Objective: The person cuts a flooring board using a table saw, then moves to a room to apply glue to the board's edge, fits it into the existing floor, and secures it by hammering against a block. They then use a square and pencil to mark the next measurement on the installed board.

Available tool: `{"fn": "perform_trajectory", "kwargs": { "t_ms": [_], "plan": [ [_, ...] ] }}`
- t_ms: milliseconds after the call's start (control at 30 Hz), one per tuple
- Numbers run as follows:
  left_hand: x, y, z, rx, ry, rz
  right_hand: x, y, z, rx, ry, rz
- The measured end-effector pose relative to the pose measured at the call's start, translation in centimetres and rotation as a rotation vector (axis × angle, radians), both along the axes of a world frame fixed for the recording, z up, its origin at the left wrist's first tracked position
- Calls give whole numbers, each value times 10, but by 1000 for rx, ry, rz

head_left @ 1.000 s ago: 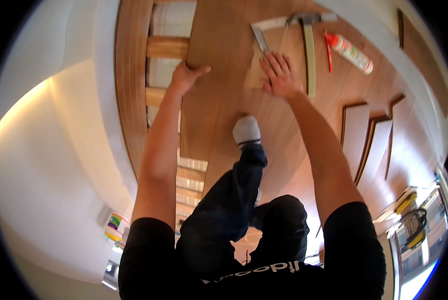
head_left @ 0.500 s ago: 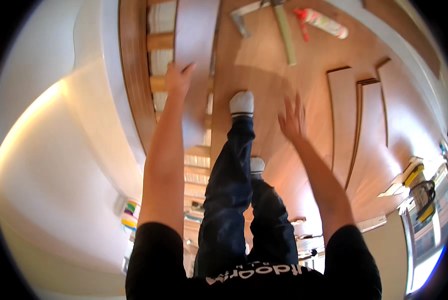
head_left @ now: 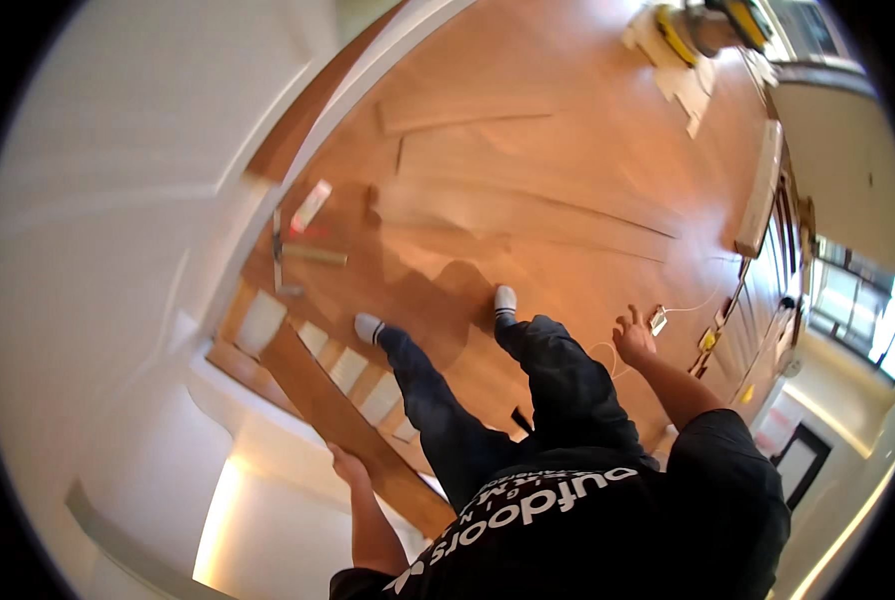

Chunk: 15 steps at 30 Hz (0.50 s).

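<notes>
My left hand (head_left: 348, 466) grips the edge of a long brown floorboard (head_left: 360, 420), its fingers partly hidden. The board lies slantwise over wooden battens (head_left: 331, 356) with pale gaps between them, running from near my left side toward the wall. Out to the right, my right hand (head_left: 632, 336) hangs over the floor with its fingers apart and nothing in it. Close beyond those fingers is a small pale object (head_left: 658, 320) with a thin white cord. My socked feet stand apart on the laid wooden floor (head_left: 408, 290).
By the far left wall lie a white-and-red bottle (head_left: 312, 205), a hammer (head_left: 316, 255) with a greenish handle and a bent metal bar (head_left: 280, 268). Loose floorboards (head_left: 488, 165) lie ahead, blurred. A yellow-and-black machine (head_left: 703, 30) stands far right; stacked boards (head_left: 763, 190) line the right side.
My view and body have turned to the right, so the battens now sit at lower left. The held floorboard has swung slantwise and shows a browner face. My right hand remains open.
</notes>
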<state>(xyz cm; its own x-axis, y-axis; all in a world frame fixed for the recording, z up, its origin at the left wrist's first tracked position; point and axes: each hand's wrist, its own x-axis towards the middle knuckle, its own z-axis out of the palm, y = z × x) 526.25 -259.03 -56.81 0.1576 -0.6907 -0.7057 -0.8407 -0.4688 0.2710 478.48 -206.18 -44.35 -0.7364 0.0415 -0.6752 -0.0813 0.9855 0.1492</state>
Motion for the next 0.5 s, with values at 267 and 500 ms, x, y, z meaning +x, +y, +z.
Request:
{"fn": "perform_trajectory", "kwargs": {
  "t_ms": [267,500],
  "plan": [
    [-189,125,208,131,-140,-281,-49,166,-6,-374,-193,-385],
    [-446,222,239,126,-123,-825,-255,289,126,-721,441,-412]
  ]
}}
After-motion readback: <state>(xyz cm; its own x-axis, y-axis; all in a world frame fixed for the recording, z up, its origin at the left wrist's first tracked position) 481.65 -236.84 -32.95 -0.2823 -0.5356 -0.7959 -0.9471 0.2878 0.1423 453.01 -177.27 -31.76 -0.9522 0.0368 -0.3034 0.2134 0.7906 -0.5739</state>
